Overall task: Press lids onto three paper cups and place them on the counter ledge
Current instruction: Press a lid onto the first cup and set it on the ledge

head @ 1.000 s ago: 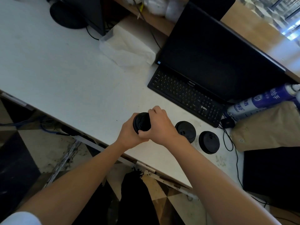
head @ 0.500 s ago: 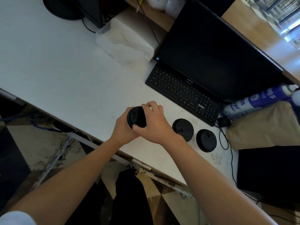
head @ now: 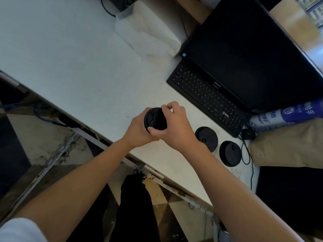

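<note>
As my right grip (head: 174, 127) pinches further round the round black plastic lid (head: 154, 118), my left grip (head: 138, 131) stays clamped on the paper cup hidden below; this lid seems nearly on.

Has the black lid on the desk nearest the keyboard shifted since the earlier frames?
No. The black lid sits by the keyboard, off its near right end, as before; only the camera shifted.

Dim, bluish; top-right glare; blurred, warped edges

Black keyboard (head: 207, 96) before dark monitor (head: 248, 55); blue-white spray can (head: 286, 116) lying above brown paper bag (head: 288, 145); white tissue pack (head: 148, 37) at rear.
</note>
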The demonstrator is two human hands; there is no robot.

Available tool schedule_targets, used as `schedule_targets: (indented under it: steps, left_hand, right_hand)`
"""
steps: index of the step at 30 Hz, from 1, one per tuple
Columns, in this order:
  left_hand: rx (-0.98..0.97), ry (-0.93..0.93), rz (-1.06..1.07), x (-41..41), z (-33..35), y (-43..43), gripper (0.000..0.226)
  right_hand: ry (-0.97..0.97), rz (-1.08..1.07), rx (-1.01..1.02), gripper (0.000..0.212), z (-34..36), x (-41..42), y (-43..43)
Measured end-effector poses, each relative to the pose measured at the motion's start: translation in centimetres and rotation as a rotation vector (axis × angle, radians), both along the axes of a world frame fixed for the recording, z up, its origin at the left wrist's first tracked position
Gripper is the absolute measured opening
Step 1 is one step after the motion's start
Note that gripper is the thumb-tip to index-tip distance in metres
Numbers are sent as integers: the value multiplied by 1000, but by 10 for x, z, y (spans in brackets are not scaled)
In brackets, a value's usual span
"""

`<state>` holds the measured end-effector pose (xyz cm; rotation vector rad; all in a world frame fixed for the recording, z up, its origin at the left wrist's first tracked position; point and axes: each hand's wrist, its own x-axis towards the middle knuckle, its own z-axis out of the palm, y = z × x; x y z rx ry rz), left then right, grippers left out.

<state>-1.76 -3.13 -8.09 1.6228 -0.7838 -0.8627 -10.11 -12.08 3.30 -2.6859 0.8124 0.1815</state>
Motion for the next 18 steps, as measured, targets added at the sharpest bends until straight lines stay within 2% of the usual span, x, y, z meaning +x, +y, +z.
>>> schedule_targets:
  steps: [6, 13, 15, 18]
  left_hand:
    - [4, 16, -25, 2, 3, 0, 71]
    - [26, -5, -45, 1, -2, 0, 76]
    - [35, -17, -17, -2, -3, -1, 74]
    - [2, -101, 66, -5, -2, 1, 72]
  right_hand:
    - [-25, 92, -27, 69, -5, -4, -8]
    - [-86, 151, 29, 72, -11, -10, -16]
    - [-116, 90, 113, 72, -10, -12, -16]
    - [-180, -137, 250, 70, -11, -14, -6]
